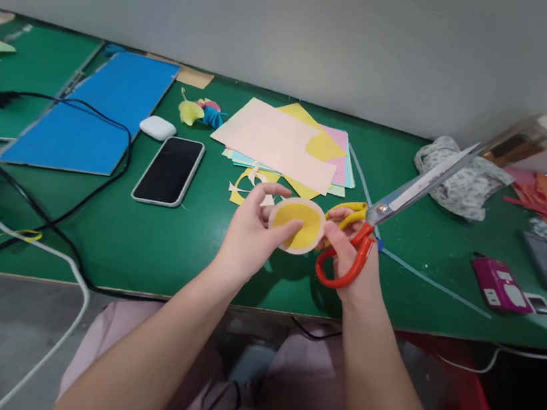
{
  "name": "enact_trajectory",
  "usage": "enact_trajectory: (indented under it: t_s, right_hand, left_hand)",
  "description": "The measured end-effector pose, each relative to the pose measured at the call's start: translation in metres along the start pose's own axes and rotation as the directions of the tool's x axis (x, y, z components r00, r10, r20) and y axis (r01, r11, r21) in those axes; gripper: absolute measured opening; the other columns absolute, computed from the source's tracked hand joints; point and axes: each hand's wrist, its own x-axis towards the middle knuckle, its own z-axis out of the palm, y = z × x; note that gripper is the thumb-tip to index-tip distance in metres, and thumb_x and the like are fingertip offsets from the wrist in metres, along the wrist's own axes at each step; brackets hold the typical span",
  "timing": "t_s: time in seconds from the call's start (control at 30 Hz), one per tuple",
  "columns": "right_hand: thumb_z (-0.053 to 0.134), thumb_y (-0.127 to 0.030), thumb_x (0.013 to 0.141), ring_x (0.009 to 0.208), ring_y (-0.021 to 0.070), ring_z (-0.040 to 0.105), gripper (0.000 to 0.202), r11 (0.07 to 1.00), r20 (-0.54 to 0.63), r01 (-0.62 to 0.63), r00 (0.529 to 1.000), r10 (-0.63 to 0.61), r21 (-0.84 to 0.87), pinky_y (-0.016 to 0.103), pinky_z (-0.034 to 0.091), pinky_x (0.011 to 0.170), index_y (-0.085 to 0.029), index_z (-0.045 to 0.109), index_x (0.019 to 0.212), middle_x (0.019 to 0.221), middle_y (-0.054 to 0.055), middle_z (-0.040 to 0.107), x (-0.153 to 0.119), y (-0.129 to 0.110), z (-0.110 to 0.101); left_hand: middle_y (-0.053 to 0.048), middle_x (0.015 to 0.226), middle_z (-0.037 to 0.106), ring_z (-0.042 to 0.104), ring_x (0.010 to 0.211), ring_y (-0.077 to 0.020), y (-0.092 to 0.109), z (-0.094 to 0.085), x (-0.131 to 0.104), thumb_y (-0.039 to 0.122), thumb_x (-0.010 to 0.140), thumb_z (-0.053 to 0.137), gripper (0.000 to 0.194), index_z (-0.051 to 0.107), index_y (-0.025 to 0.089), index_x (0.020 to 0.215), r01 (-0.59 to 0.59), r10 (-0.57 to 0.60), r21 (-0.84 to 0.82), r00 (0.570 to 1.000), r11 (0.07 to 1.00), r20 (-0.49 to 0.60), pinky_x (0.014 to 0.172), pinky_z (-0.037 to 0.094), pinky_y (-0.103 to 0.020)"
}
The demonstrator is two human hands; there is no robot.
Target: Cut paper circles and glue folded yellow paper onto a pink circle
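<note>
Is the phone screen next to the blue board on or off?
Off. The phone is plain black in front, with no picture or light showing.

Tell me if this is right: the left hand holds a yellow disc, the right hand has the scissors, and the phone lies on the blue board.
No: the phone lies on the green table, beside the blue board, as the head view shows. The left hand holds a yellow disc, and the right hand has the scissors.
</note>
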Motion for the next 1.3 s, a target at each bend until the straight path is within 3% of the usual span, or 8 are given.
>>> enact_trajectory:
  t_s: [0.07,0.17,0.23,0.33,0.63,1.13,1.3]
  right_hand:
    - [0.06,-0.052,0.081,0.055,0.0114,0.05,0.032,1.0,0.066,-0.008,0.998,0.006,0.025,0.028,0.046,0.058,-0.022,0.056,0.091,0.063,-0.004,0.05,-0.001,-0.002,0.0]
    - [0.059,-0.069,0.071,0.053,0.0112,0.044,0.052,0.999,0.18,-0.045,0.983,0.047,-0.012,0.028,0.042,0.055,-0.021,0.054,0.09,0.064,-0.004,0.046,-0.003,-0.007,0.005]
    - [0.064,-0.07,0.063,0.056,0.0111,0.044,0.058,0.99,0.23,-0.119,0.964,0.133,-0.074,0.028,0.043,0.056,-0.021,0.052,0.091,0.067,-0.004,0.045,-0.006,-0.01,0.012]
    - [0.066,-0.064,0.064,0.057,0.0118,0.043,0.053,0.964,0.266,-0.2,0.933,0.242,-0.175,0.028,0.042,0.057,-0.022,0.05,0.091,0.067,-0.005,0.043,-0.012,-0.011,0.022]
    - [0.061,-0.058,0.072,0.056,0.0135,0.04,0.045,0.896,0.29,-0.152,0.912,0.29,-0.417,0.028,0.034,0.057,-0.022,0.049,0.097,0.066,-0.004,0.043,-0.022,0.0,0.024]
    - [0.062,-0.055,0.072,0.062,0.0144,0.046,0.044,0.864,0.302,-0.171,0.89,0.342,-0.473,0.028,0.037,0.059,-0.021,0.049,0.096,0.075,-0.001,0.048,-0.025,-0.007,0.026]
    - [0.059,-0.061,0.072,0.06,0.0146,0.042,0.049,0.851,0.314,-0.163,0.881,0.353,-0.5,0.029,0.036,0.059,-0.021,0.05,0.098,0.072,-0.002,0.045,-0.025,-0.005,0.025]
  left_hand:
    - [0.007,0.058,0.058,0.054,0.049,-0.0075,0.004,-0.005,0.002,0.019,0.063,0.075,0.043,0.051,0.021,0.098,-0.058,0.056,-0.029,0.995,0.998,-0.086,0.046,0.046,-0.016]
    - [0.005,0.064,0.062,0.059,0.054,-0.0092,0.012,-0.011,0.004,0.022,0.063,0.075,0.044,0.049,0.021,0.098,-0.143,0.126,-0.071,0.971,0.987,-0.202,0.05,0.05,-0.018]
    - [0.005,0.067,0.062,0.06,0.055,-0.0099,0.016,-0.013,0.002,0.024,0.065,0.075,0.044,0.047,0.022,0.099,-0.184,0.159,-0.073,0.951,0.98,-0.265,0.051,0.05,-0.019]
    - [0.005,0.067,0.06,0.062,0.058,-0.0104,0.021,-0.014,-0.002,0.025,0.068,0.073,0.042,0.046,0.023,0.101,-0.224,0.194,-0.058,0.927,0.973,-0.321,0.052,0.051,-0.019]
    - [0.003,0.077,0.061,0.065,0.067,-0.0108,0.024,-0.013,-0.009,0.026,0.072,0.071,0.041,0.046,0.022,0.104,-0.341,0.342,0.073,0.857,0.937,-0.384,0.058,0.052,-0.019]
    - [0.003,0.078,0.059,0.063,0.065,-0.0101,0.025,-0.011,-0.009,0.025,0.074,0.069,0.041,0.043,0.022,0.106,-0.328,0.328,0.073,0.85,0.942,-0.413,0.06,0.052,-0.02]
    - [0.003,0.079,0.06,0.064,0.067,-0.01,0.026,-0.011,-0.01,0.022,0.074,0.069,0.041,0.043,0.023,0.105,-0.337,0.324,0.046,0.846,0.94,-0.423,0.061,0.052,-0.019]
